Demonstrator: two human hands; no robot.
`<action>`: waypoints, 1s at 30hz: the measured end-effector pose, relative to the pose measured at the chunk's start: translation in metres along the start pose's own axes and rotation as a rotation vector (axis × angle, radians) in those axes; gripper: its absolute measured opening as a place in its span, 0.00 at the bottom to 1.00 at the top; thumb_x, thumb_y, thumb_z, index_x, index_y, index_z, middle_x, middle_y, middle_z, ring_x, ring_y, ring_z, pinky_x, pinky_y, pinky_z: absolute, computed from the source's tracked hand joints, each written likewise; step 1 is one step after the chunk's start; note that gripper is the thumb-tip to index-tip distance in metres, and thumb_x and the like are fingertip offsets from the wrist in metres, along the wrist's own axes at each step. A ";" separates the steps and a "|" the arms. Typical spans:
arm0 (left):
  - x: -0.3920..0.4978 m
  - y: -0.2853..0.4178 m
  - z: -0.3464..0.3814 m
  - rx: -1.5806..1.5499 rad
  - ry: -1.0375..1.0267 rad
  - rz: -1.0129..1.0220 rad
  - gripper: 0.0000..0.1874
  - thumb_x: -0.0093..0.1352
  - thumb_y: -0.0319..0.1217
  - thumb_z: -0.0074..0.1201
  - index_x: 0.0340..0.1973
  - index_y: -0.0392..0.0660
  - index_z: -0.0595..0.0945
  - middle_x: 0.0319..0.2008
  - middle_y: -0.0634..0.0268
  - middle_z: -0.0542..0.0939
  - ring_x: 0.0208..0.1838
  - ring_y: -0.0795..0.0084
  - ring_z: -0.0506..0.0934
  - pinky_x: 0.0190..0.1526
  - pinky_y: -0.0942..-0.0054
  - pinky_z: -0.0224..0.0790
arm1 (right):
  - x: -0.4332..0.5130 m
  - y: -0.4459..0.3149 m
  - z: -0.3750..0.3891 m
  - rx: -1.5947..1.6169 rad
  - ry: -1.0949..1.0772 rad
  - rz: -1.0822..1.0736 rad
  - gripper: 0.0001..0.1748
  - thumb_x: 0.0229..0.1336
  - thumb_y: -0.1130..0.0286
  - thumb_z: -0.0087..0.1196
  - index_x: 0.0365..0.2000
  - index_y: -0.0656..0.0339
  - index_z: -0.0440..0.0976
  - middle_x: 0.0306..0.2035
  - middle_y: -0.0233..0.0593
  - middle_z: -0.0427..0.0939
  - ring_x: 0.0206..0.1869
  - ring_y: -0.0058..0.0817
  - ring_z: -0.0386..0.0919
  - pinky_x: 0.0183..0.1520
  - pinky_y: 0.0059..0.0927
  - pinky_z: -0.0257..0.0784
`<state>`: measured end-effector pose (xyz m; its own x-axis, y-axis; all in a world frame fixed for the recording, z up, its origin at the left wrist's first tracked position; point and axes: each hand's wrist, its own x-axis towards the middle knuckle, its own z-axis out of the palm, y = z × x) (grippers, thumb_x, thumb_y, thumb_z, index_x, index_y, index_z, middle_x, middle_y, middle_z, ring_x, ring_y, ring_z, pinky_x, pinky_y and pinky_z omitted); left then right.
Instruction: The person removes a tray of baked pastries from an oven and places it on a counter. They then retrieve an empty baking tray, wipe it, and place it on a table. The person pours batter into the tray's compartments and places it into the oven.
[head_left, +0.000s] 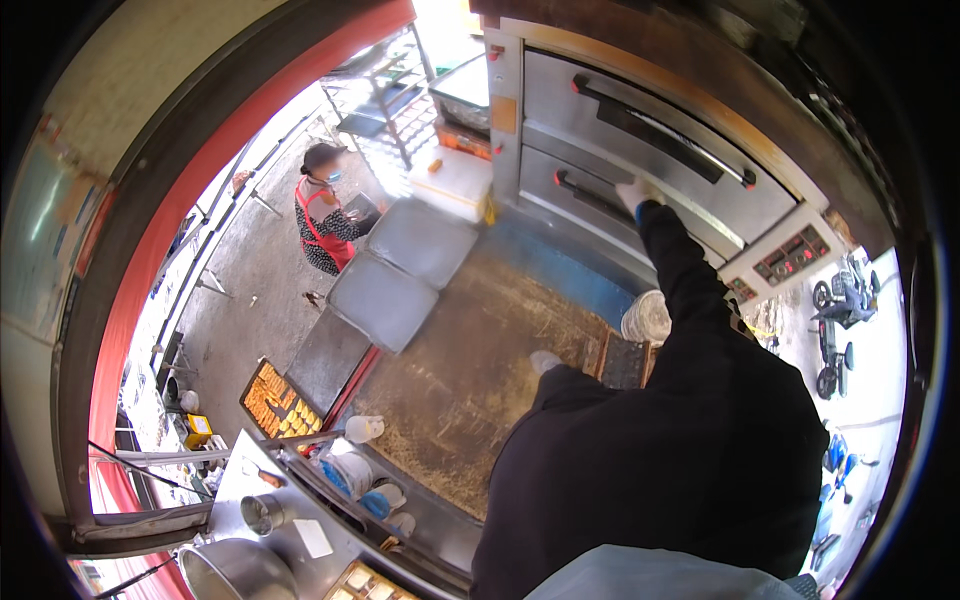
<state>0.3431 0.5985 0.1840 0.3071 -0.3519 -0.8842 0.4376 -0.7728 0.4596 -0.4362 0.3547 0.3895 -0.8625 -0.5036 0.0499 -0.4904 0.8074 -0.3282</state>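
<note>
My right hand (637, 195), in a pale glove with blue at the wrist, reaches out in front of the lower door of a steel deck oven (555, 124). It is close to the lower door's black handle (589, 190); blur hides whether the fingers grip it. The upper door (637, 112) and the lower one look closed. What appears to be my left hand (546, 362), pale and blurred, shows low beside my dark jacket (645, 450). Its fingers cannot be made out, and I see nothing in it. A control panel (793, 255) with red lit digits is at the oven's right.
Two metal trays (382, 300) lie left of the floor (450, 375). Across them stands a person (326, 214) in a red apron. A tray of baked goods (281, 401) sits lower left. A white bucket (646, 316) stands by the oven. A steel counter (300, 495) runs along the bottom.
</note>
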 end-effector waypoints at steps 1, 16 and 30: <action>-0.006 -0.005 0.021 0.004 0.003 -0.007 0.14 0.80 0.42 0.58 0.52 0.47 0.83 0.43 0.59 0.85 0.46 0.57 0.83 0.44 0.54 0.76 | 0.040 0.011 -0.013 -0.045 -0.035 0.029 0.37 0.64 0.46 0.58 0.59 0.68 0.84 0.63 0.68 0.82 0.70 0.59 0.79 0.72 0.49 0.76; -0.019 0.021 0.184 0.156 -0.004 0.166 0.12 0.80 0.44 0.60 0.49 0.51 0.83 0.36 0.67 0.82 0.33 0.66 0.79 0.33 0.62 0.73 | 0.284 0.201 -0.015 -0.174 -0.053 -0.134 0.32 0.54 0.52 0.70 0.53 0.65 0.83 0.49 0.61 0.89 0.55 0.57 0.88 0.59 0.52 0.81; -0.042 -0.070 0.096 0.099 0.058 0.046 0.19 0.80 0.50 0.55 0.52 0.49 0.83 0.40 0.65 0.84 0.36 0.65 0.81 0.35 0.59 0.74 | 0.105 0.206 0.130 0.140 -0.474 -0.102 0.48 0.52 0.54 0.73 0.69 0.70 0.75 0.70 0.69 0.78 0.75 0.56 0.75 0.78 0.44 0.68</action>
<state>0.2178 0.6167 0.1806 0.3748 -0.3589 -0.8548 0.3373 -0.8061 0.4863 -0.6112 0.4286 0.2044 -0.6435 -0.6884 -0.3347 -0.5199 0.7141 -0.4688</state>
